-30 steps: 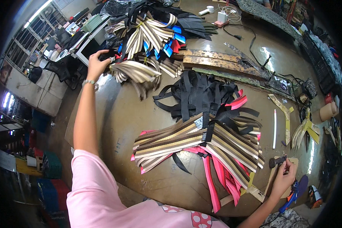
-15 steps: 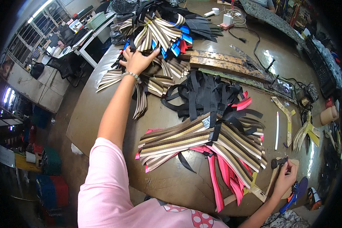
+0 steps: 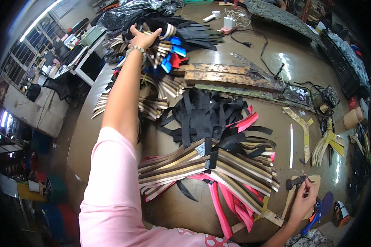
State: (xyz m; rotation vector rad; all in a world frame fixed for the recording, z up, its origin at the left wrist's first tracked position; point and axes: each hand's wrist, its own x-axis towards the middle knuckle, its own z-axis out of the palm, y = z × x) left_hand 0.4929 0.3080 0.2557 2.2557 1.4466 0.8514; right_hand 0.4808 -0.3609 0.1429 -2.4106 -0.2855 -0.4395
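Note:
At the far left of the table my left hand (image 3: 145, 40) is closed on a bundle of striped straps (image 3: 157, 55), thumb to one side and fingers to the other. Blue and red strap ends (image 3: 175, 53) show beside it. My right hand (image 3: 305, 195), at the near right, grips a dark tool with a thick blunt end (image 3: 294, 182); its exact kind is unclear. Beneath that tool lies a tan board (image 3: 290, 201). Between my hands a pile of brown, cream and tan striped straps (image 3: 185, 162) lies fanned out, with black straps (image 3: 206, 113) behind and pink straps (image 3: 231, 201) under it.
Long rusty metal bars (image 3: 231, 76) lie across the table's middle. A white adapter (image 3: 230, 22) and dark cable (image 3: 261, 45) are behind them. On the right are a white stick (image 3: 291, 146), yellow-taped strips (image 3: 327, 142) and a blue-handled tool (image 3: 315, 216).
My left hand has moved farther away and taken hold of the striped bundle, whose fanned straps are now bunched. My right hand keeps the dark tool. The whole view has shifted slightly.

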